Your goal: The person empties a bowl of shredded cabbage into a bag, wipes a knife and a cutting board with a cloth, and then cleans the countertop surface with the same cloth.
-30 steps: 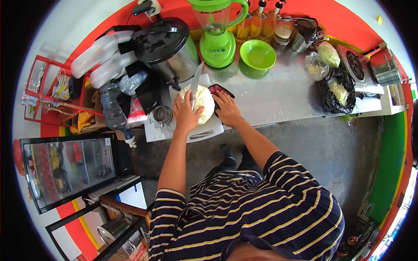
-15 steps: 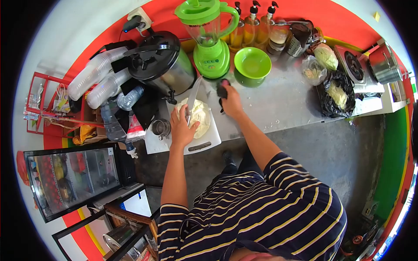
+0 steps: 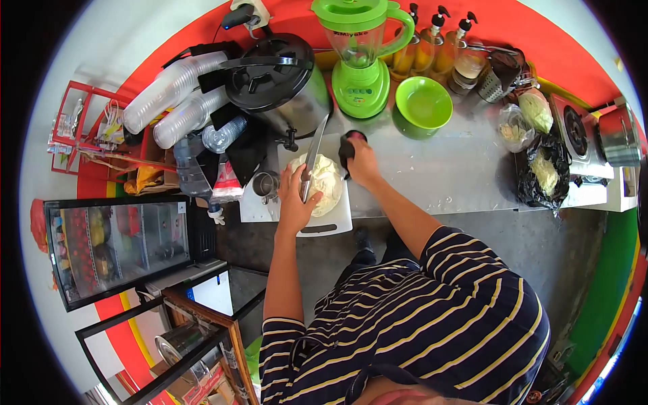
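My left hand (image 3: 294, 204) lies at the near left side of a pale, doughy-looking mass (image 3: 327, 185) on the white cutting board (image 3: 341, 212). A long knife (image 3: 313, 150) sits at that hand, its blade pointing away toward the dispenser; the fingers are on its handle end. In my right hand (image 3: 361, 162) is a small black object (image 3: 346, 150), just right of the board. What it is I cannot make out. A metal cup (image 3: 265, 183) stands on the board's left part.
Behind are a large dispenser (image 3: 270, 74), a green blender (image 3: 360, 88), green bowls (image 3: 424, 104) and pump bottles (image 3: 429, 47). Stacked plastic cups (image 3: 177, 88) lie at left. To the right are a black bag (image 3: 543, 172), a cabbage (image 3: 536, 110) and a stove (image 3: 577, 131).
The camera view has shifted, so the counter items appear farther right. My right hand still holds the black object, now turned slightly; my left hand stays at the knife and the pale mass.
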Demonstrator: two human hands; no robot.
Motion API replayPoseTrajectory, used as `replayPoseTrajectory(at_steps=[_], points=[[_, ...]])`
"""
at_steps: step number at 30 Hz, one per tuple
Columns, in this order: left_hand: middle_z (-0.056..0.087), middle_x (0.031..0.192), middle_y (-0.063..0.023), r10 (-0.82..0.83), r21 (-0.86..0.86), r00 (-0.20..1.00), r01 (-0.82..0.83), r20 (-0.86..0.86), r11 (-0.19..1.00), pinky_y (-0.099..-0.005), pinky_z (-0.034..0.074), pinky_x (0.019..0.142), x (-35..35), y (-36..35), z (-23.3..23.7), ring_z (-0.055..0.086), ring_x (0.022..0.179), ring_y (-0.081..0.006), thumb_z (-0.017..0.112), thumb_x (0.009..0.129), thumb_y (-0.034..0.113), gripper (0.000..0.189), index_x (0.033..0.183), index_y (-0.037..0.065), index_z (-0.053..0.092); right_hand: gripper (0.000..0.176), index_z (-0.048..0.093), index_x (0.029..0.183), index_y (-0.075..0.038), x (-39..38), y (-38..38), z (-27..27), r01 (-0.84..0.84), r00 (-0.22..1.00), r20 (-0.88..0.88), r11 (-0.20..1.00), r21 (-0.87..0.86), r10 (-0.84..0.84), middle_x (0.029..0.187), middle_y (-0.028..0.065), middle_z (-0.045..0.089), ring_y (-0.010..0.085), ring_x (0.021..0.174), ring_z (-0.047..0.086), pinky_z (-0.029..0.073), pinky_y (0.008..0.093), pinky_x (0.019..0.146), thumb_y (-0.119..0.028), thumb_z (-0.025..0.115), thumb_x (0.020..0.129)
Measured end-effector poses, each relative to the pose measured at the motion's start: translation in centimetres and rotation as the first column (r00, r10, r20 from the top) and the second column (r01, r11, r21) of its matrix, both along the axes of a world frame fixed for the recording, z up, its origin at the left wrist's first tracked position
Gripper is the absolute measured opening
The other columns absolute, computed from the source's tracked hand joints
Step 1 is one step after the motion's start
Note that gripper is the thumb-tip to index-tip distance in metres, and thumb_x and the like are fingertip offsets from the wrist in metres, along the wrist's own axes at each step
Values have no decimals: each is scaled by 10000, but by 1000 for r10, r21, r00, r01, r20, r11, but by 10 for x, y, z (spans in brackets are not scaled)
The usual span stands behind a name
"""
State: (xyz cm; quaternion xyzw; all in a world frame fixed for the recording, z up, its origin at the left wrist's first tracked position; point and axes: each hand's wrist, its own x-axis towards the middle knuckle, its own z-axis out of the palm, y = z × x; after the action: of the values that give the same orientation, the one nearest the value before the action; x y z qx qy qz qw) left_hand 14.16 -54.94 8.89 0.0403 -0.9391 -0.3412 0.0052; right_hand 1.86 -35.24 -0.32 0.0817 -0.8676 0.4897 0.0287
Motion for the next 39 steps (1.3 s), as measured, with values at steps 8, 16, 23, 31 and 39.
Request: replayPoseTrajectory(at_steps=[8, 16, 23, 31, 39], points=[[262, 1697, -213, 47, -4, 999, -47, 3, 999, -551, 207, 1253, 2, 9, -2, 172, 1576, -452, 844, 834, 307, 845, 1574, 183, 455, 676, 507, 1517, -155, -49, -13, -2, -367, 924, 50, 845, 388, 378, 1623, 134, 427, 332, 1501, 391, 376, 480, 1192, -29, 624, 863], [271, 1700, -175, 32, 2, 991, -32, -127, 999, -548, 214, 1254, 0, 3, -22, 199, 1541, -456, 856, 814, 338, 807, 1547, 238, 533, 647, 513, 1502, -134, -15, 41, -19, 36, 994, -110, 921, 387, 7, 1606, 138, 444, 348, 1501, 387, 357, 489, 1196, -26, 587, 869], [264, 1705, -166, -2, 32, 990, 6, -139, 999, -549, 202, 1255, -11, 11, -27, 186, 1544, -464, 833, 849, 363, 788, 1562, 288, 508, 661, 530, 1479, -98, 20, 129, -19, 253, 966, -155, 863, 438, -205, 1575, 157, 482, 363, 1484, 408, 358, 496, 1190, 11, 603, 831], [285, 1710, -124, 36, -97, 999, -36, -2, 995, -624, 212, 1217, -17, 16, -5, 229, 1553, -414, 805, 842, 505, 804, 1565, 360, 485, 540, 630, 1285, 39, 64, 84, 31, 110, 915, -402, 983, 148, -42, 1316, 253, 650, 442, 1300, 577, 444, 481, 1126, 115, 481, 772], [298, 1709, -87, 94, -390, 993, -61, 67, 919, -706, 195, 1189, -14, 33, 2, 277, 1539, -366, 749, 889, 530, 807, 1601, 365, 405, 702, 381, 1612, -200, 135, 69, 12, -212, 976, 58, 847, 488, 211, 1711, 107, 275, 309, 1596, 208, 152, 544, 1288, -379, 628, 980]])
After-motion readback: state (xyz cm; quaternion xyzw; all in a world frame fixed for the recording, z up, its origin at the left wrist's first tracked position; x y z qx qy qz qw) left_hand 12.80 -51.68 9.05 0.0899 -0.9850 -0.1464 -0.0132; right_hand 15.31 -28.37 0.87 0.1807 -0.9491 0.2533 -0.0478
